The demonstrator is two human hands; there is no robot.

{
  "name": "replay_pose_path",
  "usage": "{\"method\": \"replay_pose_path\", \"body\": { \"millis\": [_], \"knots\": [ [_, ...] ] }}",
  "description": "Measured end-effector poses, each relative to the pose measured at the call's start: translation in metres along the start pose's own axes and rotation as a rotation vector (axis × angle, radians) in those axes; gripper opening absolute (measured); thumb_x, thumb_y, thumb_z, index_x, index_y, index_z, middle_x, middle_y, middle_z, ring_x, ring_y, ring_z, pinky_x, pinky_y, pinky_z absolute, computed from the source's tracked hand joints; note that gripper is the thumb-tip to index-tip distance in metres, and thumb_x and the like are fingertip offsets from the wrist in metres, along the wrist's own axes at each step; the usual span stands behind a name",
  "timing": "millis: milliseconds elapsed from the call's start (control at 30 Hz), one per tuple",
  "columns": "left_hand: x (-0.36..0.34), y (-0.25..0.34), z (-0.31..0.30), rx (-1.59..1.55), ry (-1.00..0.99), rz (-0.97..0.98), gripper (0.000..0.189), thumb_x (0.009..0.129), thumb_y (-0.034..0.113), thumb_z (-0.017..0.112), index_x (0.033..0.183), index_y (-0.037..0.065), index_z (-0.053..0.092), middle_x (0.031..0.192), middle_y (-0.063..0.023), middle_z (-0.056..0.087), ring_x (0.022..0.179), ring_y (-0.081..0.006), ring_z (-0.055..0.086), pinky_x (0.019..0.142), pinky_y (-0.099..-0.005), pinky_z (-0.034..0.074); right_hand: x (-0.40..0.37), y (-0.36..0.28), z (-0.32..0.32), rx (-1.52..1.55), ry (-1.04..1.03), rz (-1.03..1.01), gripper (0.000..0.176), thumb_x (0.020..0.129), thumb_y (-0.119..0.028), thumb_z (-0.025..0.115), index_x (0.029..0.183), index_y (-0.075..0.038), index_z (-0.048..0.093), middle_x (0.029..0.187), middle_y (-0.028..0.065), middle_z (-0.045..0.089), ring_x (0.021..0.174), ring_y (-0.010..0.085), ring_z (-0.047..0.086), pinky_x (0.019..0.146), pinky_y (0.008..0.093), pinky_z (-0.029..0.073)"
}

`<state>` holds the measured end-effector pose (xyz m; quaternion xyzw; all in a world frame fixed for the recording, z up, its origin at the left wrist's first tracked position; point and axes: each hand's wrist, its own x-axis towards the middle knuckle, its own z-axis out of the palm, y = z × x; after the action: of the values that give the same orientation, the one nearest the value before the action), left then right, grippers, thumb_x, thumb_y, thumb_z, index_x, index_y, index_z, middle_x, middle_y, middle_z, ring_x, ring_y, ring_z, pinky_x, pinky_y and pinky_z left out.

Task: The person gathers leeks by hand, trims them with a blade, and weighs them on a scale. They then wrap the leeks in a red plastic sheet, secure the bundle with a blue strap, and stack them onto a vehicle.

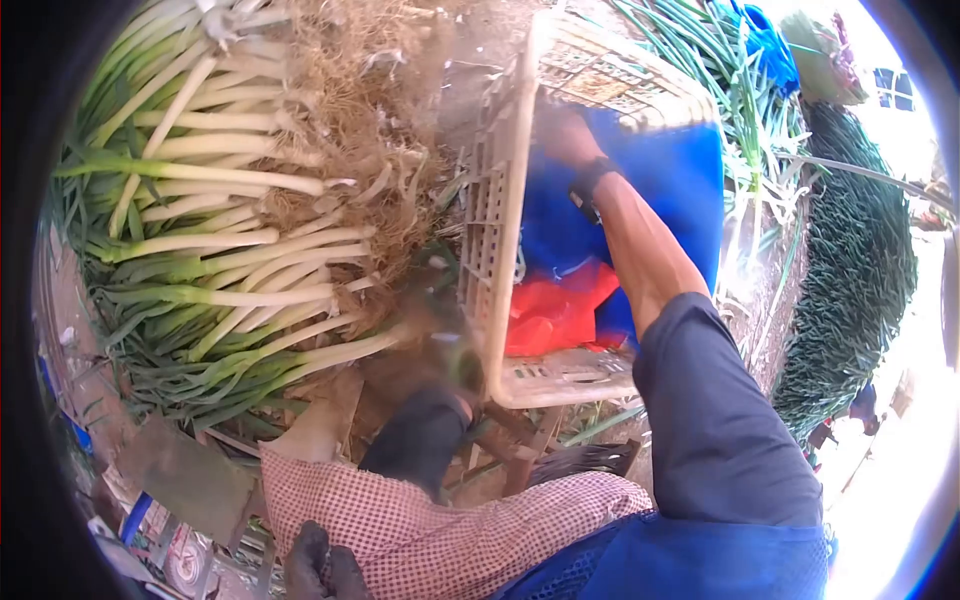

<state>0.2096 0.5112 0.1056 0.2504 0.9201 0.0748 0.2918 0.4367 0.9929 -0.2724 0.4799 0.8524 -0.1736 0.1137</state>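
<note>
My right hand (568, 138), smeared by motion, is inside a cream plastic crate (508, 215), near its far left corner. A dark band circles that wrist, and its fingers cannot be made out. Blue sheeting (665, 180) lines the crate, and a crumpled red plastic bag (560, 310) lies in its near part. My left hand (322, 565), in what looks like a dark grey glove, lies at the bottom edge against a red-and-white checked cloth (400, 530) over my lap. Its visible fingers are bent and close together; whatever they hold, if anything, is hidden.
Many leeks (230, 240) lie in a heap on the left, roots (350, 130) towards the crate. More green stalks (680, 40) and a blue bag (765, 50) lie beyond it. A dark green bundle (850, 270) stands at the right. Below the crate is a wooden support (525, 440).
</note>
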Motion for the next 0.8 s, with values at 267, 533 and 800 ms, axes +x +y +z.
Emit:
{"method": "replay_pose_path", "body": {
  "millis": [267, 533, 800],
  "knots": [
    [0.008, 0.012, 0.002, 0.075, -0.030, -0.145, 0.041, 0.093, 0.021, 0.063, 0.123, -0.007, 0.066, 0.118, -0.0245, 0.070, 0.112, -0.0348, 0.067, 0.101, -0.0409, 0.050, -0.050, 0.000, 0.046, 0.347, 0.152, 0.688, 0.053, 0.090, -0.043, 0.065, 0.125, -0.003, 0.065, 0.123, 0.0274, 0.067, 0.117, 0.0447, 0.063, 0.098, 0.0485, 0.051],
    [0.009, 0.024, -0.001, 0.078, -0.073, -0.166, 0.043, 0.087, 0.014, 0.063, 0.124, -0.007, 0.066, 0.121, -0.0235, 0.069, 0.115, -0.0345, 0.065, 0.103, -0.0420, 0.049, 0.007, 0.058, 0.122, 0.313, -0.018, 0.524, 0.074, 0.084, -0.068, 0.063, 0.124, -0.006, 0.070, 0.126, 0.0222, 0.068, 0.117, 0.0381, 0.066, 0.097, 0.0448, 0.052],
    [0.011, -0.009, 0.005, -0.048, -0.048, -0.012, 0.034, 0.095, 0.010, 0.063, 0.122, -0.011, 0.062, 0.112, -0.0204, 0.070, 0.103, -0.0273, 0.066, 0.093, -0.0354, 0.051, -0.076, 0.017, 0.088, 0.747, 0.271, 0.637, 0.065, 0.080, -0.044, 0.075, 0.115, 0.009, 0.069, 0.113, 0.0293, 0.070, 0.107, 0.0328, 0.070, 0.090, 0.0408, 0.053]
  ]
}}
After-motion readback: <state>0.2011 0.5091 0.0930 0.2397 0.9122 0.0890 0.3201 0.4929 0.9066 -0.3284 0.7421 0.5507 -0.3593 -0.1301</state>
